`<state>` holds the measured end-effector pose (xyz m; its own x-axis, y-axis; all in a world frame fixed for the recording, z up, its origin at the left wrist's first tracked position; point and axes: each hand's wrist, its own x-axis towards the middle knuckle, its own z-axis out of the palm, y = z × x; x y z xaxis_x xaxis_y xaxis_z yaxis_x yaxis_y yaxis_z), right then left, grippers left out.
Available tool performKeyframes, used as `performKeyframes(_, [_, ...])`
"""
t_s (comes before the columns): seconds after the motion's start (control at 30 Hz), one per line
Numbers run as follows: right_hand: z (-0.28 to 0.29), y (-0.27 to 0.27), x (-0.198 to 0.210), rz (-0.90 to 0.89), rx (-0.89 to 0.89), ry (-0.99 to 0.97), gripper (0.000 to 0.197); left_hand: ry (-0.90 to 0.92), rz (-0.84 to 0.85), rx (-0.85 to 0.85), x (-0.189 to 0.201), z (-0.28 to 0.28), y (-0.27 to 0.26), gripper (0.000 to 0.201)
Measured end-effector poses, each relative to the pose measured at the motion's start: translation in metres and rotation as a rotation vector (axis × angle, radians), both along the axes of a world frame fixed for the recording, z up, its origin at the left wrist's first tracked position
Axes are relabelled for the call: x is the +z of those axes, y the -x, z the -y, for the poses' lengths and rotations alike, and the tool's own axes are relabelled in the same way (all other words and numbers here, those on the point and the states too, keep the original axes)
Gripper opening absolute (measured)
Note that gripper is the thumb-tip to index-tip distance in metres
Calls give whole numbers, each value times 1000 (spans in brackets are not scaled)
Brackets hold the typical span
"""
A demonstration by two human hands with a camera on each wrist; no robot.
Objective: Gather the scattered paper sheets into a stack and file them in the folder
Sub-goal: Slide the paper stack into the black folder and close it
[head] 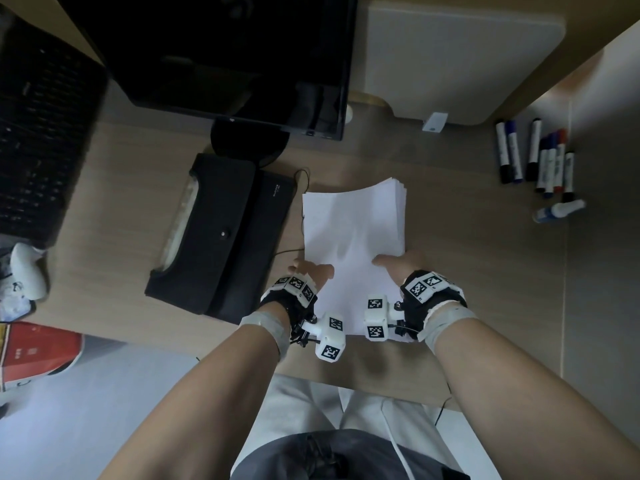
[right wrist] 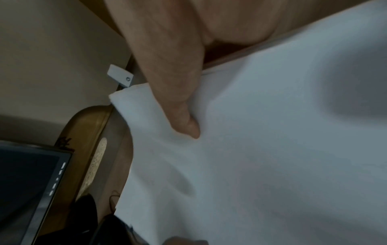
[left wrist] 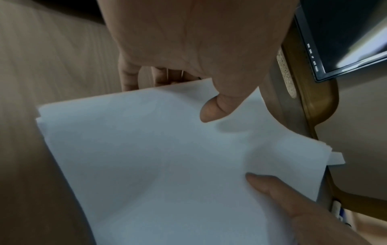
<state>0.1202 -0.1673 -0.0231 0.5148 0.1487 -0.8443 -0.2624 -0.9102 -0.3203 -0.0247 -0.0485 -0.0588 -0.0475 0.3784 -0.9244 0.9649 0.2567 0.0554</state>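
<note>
A stack of white paper sheets (head: 353, 230) is held over the middle of the wooden desk (head: 433, 244), its far edge curling up. My left hand (head: 311, 271) grips the stack's near left edge, thumb on top (left wrist: 211, 109) and fingers underneath. My right hand (head: 398, 263) grips the near right edge the same way, thumb (right wrist: 186, 122) pressing into the top sheet (right wrist: 272, 149). The black folder (head: 221, 233) lies closed on the desk just left of the stack, a snap button on its flap.
A black monitor (head: 225, 57) stands behind the folder, a dark keyboard (head: 38, 140) at far left. Several markers (head: 540, 161) and a small bottle (head: 559, 211) lie at right. A white board (head: 457, 53) leans at the back. A thin black cord (head: 303, 178) runs near the folder.
</note>
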Motion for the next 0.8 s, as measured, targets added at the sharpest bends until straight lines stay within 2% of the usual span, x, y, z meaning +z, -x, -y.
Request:
performKeyframes(0.03, [5, -4, -21, 0, 10, -38, 49, -8, -17, -2, -4, -1, 0, 96])
performKeyframes(0.1, [7, -5, -30, -4, 29, -86, 56, 0, -29, 6, -2, -2, -1, 97])
performKeyframes(0.17, [6, -4, -17, -1, -10, -162, 38, -32, -34, 17, -1, -1, -5, 98])
performKeyframes(0.23, [12, -7, 4, 12, -56, -226, 19, -95, -48, 15, 8, 0, -13, 89])
performKeyframes(0.3, [23, -16, 27, 26, -134, -327, 15, -209, 22, 48, 16, -2, -24, 65])
performKeyframes(0.33, [31, -21, 38, 40, -162, -371, 17, -227, 98, -12, 24, -1, -33, 44])
performKeyframes(0.37, [40, -27, 48, 66, -192, -410, 18, -180, 179, -42, 27, -2, -44, 22])
performKeyframes(0.4, [49, -34, 59, 84, -222, -439, 19, -127, 254, -114, 29, -1, -53, 14])
performKeyframes(0.47, [66, -51, 73, 112, -291, -479, 23, -41, 395, 9, 49, 8, -74, 24])
performKeyframes(0.53, [78, -63, 82, 152, -325, -475, 32, -58, 501, -20, 71, 16, -95, 24])
performKeyframes(0.6, [86, -73, 81, 183, -372, -486, 48, -120, 533, -39, 87, 21, -115, 22])
performKeyframes(0.63, [86, -76, 82, 187, -410, -500, 54, -192, 575, 63, 97, 22, -122, 23])
performKeyframes(0.67, [83, -78, 83, 196, -448, -527, 53, -285, 630, 124, 107, 21, -126, 23])
performKeyframes(0.77, [67, -78, 98, 217, -561, -603, 23, -503, 753, 159, 134, 19, -124, 13])
performKeyframes(0.8, [61, -76, 101, 236, -589, -623, 26, -551, 804, 155, 140, 14, -121, 11])
